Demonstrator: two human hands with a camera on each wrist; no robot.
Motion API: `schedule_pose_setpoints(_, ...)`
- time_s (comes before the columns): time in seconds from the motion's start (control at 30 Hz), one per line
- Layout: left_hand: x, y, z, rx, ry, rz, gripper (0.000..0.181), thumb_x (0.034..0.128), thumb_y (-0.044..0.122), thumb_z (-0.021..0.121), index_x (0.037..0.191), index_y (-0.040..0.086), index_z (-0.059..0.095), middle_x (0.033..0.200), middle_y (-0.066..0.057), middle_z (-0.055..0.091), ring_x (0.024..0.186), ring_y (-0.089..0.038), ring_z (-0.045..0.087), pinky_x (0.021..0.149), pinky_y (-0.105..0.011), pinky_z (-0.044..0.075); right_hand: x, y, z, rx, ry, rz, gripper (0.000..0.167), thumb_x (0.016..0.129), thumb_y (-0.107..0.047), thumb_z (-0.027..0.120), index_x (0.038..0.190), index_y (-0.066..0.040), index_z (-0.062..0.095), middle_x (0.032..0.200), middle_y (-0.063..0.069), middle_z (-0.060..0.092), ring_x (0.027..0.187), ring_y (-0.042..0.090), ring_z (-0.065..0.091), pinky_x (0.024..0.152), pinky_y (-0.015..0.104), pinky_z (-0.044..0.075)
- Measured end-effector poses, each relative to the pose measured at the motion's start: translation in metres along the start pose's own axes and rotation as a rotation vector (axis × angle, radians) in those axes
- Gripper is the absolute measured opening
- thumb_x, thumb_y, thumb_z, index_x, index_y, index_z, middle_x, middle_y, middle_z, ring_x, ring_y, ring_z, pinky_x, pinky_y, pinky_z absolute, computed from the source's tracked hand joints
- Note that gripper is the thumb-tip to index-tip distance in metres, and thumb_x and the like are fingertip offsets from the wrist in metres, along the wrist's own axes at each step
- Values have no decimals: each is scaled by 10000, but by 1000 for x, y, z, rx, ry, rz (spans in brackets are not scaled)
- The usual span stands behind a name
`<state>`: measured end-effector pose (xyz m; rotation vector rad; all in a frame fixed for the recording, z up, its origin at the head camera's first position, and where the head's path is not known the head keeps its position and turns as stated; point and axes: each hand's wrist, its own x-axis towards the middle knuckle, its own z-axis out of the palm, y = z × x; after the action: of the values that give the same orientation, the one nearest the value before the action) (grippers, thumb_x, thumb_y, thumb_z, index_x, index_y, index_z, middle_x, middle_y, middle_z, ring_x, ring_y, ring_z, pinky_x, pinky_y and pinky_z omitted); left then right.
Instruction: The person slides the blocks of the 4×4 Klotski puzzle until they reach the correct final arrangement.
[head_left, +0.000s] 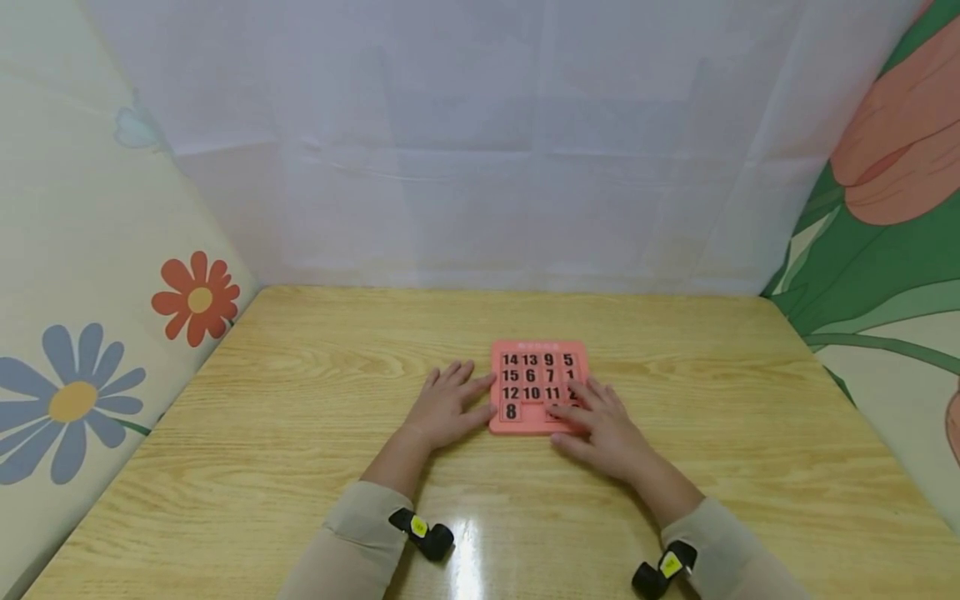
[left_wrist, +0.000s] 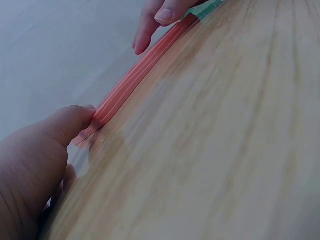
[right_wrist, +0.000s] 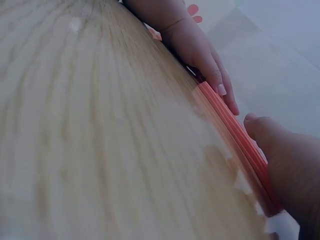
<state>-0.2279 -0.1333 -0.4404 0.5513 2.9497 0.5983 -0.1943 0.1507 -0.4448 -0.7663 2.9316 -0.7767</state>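
Note:
A pink sliding number puzzle (head_left: pixel 535 347) lies flat on the wooden table, its square tiles bearing black numbers. The tile gap shows in the bottom row, just right of the 8. My left hand (head_left: pixel 444 406) rests beside the puzzle with fingers spread, thumb and forefinger touching its left edge. Over the lower right corner reaches my right hand (head_left: pixel 606 431), its fingers covering some tiles in the right column and bottom row. In the left wrist view, the left thumb (left_wrist: pixel 75 120) meets the side of the pink frame (left_wrist: pixel 145 70). The right thumb (right_wrist: pixel 265 131) shows near the frame in the right wrist view.
The wooden table (head_left: pixel 300 350) has a light grain and a bright reflection near its front. A white sheet (head_left: pixel 480 167) hangs behind it. Flower-printed panels (head_left: pixel 82 233) stand at both sides. Each sleeve carries a small black wrist camera (head_left: pixel 435 542).

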Motion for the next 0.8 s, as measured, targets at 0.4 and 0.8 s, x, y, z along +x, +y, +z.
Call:
schedule_pose_setpoints(0.4, -1, 0, -1, 0, -3, 1, 609, 961, 574, 483, 1497, 294, 411, 1624, -122, 241, 1525, -335, 141, 1244, -545, 33, 15, -26, 11, -50, -19, -59, 508, 930, -542, 569, 1373, -294, 580, 1617, 108, 270, 1519, 388, 111, 1228, 592, 59)
schedule_pose_setpoints(0.8, -1, -2, 1, 7, 10, 8, 604, 961, 578, 477, 1492, 295, 422, 1621, -125, 251, 1524, -337, 145, 1244, -548, 32, 24, -36, 18, -72, -33, -62, 515, 923, -554, 574, 1363, -286, 591, 1620, 98, 272, 1520, 390, 107, 1227, 594, 71)
